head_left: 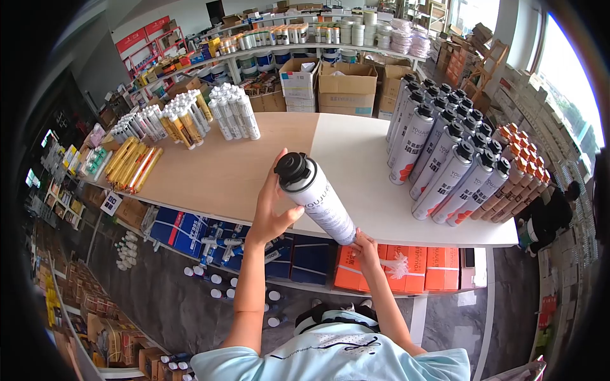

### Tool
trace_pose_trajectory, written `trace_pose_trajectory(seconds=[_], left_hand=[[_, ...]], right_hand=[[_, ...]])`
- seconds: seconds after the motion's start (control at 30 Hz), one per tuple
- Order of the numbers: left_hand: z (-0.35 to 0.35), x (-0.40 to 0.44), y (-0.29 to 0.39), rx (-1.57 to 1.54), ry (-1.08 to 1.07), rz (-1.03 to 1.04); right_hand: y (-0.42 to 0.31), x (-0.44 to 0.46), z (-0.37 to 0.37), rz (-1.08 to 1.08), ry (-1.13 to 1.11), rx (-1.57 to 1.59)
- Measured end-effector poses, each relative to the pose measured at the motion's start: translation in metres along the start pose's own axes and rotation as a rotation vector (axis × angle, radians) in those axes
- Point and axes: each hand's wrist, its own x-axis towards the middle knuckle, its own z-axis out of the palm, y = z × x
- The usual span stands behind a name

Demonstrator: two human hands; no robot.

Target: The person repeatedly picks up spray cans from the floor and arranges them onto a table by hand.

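From my remote view, both bare forearms reach forward from short pale-blue sleeves. I see my left hand (278,216) raised higher, thumb spread from upright fingers; my right hand (364,246) sits lower and closer in, its fingers bent inward.

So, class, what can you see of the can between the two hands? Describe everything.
The can is a pale, slim cylinder, apparently metal, with dark print and a black cap in place. It leans leftward over the table's near edge. The left hand cups its upper side; the right hand holds its base.
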Motion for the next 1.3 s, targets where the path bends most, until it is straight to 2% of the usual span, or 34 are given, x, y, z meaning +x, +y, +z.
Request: trace_pose_trajectory(seconds=[0.07,0.13,0.2,0.27,0.33,0.4,0.43,0.53,0.63,0.7,0.73,0.8,1.0,1.1,1.23,1.3], left_hand=[[0.013,0.014,-0.011,-0.063,-0.046,-0.016],[0.030,0.025,-0.033,-0.320,-0.103,-0.028],[0.035,0.040,-0.042,-0.263,-0.171,-0.042],[0.050,0.057,-0.042,-0.127,-0.312,0.072],[0.072,0.064,-0.043,-0.149,-0.292,0.042],[0.090,0.071,-0.036,0.035,-0.274,-0.077],[0.107,0.076,-0.025,0.038,-0.193,-0.012],[0.133,0.084,-0.014,0.083,-0.110,-0.027],[0.150,0.091,-0.020,0.261,-0.055,0.041],[0.164,0.093,-0.026,0.388,-0.001,0.055],[0.172,0.095,-0.031,0.389,-0.005,0.060],[0.186,0.100,-0.041,0.457,0.099,0.103],[0.211,0.101,-0.074,0.479,0.174,0.129],[0.220,0.105,-0.082,0.501,0.204,0.098],[0.229,0.111,-0.084,0.595,0.236,0.092],[0.231,0.113,-0.082,0.679,0.247,0.069]], right_hand=[[-0.008,0.004,-0.010,0.002,-0.052,0.060],[-0.025,0.005,-0.025,0.041,-0.048,0.043],[-0.035,0.014,-0.046,0.130,-0.077,-0.022],[-0.039,0.024,-0.066,0.139,-0.117,-0.023],[-0.056,0.021,-0.068,0.214,-0.155,-0.059],[-0.077,0.004,-0.059,0.278,-0.178,-0.099],[-0.073,0.010,-0.068,0.274,-0.178,-0.102],[-0.049,0.036,-0.090,0.251,-0.287,-0.050],[-0.051,0.041,-0.090,0.202,-0.194,0.001],[-0.057,0.035,-0.089,0.031,-0.011,-0.074],[-0.056,0.037,-0.091,0.027,-0.011,-0.069],[-0.058,0.039,-0.094,-0.201,0.029,-0.236],[-0.060,0.046,-0.091,-0.380,0.087,-0.527],[-0.068,0.041,-0.076,-0.547,0.199,-0.837],[-0.086,0.031,-0.058,-0.672,0.247,-0.975],[-0.093,0.032,-0.051,-0.784,0.164,-0.947]])
